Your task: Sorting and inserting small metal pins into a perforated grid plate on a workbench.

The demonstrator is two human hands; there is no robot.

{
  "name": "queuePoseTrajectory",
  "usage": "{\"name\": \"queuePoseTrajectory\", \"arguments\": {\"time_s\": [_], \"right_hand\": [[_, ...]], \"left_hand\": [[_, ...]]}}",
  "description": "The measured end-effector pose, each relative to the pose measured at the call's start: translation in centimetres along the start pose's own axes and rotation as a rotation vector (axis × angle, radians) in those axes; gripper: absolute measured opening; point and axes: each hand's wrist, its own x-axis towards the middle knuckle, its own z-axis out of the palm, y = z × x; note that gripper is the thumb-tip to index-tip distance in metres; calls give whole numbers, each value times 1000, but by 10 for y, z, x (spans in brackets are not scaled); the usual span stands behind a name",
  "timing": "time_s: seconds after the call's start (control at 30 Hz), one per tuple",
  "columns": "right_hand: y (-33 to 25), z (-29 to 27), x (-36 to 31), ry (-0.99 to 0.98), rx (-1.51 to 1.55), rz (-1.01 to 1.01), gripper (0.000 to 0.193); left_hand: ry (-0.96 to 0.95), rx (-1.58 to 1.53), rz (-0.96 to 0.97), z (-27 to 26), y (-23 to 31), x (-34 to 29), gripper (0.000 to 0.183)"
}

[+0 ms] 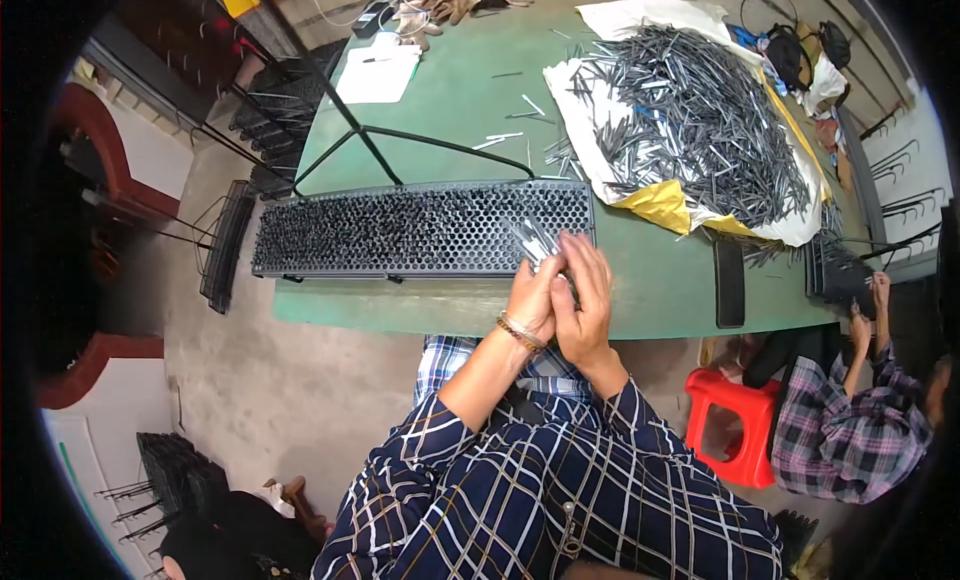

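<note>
Close together in front of my body, my left hand [535, 298] and my right hand [586, 305] are both closed around a bunch of thin metal strips [533, 238]. The strips' silvery ends stick out past my fingers, pointing away from me. Just beyond my hands lies a long black perforated rack [568, 195] with a wire frame handle [450, 143] rising from it. Dark pieces crowd the holes over its left and middle, while bare holes show toward its right end. The strips overlap the rack's right part in view; whether they touch it I cannot tell.
A heap of dark metal strips [700, 120] lies on a white and yellow sack [660, 208] on the green table [450, 305]. Nearby are a black bar [730, 285], paper [378, 75], gloves [450, 0] and a red stool [735, 420]. A co-worker [850, 425] works at the right.
</note>
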Motion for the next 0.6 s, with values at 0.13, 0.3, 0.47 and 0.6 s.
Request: {"name": "queuePoseTrajectory", "arguments": {"time_s": [0.13, 0.3, 0.47, 0.6], "right_hand": [[-19, -2, 25, 48, 610, 448, 31], [5, 17, 57, -419, 627, 636, 34], [6, 36, 57, -639, 643, 681, 23], [14, 44, 55, -571, 690, 732, 20]], "left_hand": [[-95, 72, -225, -22, 29, -27, 23], [-181, 25, -338, -44, 51, -50, 25], [-162, 33, -356, -59, 56, -55, 24], [-192, 73, -332, -68, 53, -53, 26]]}}
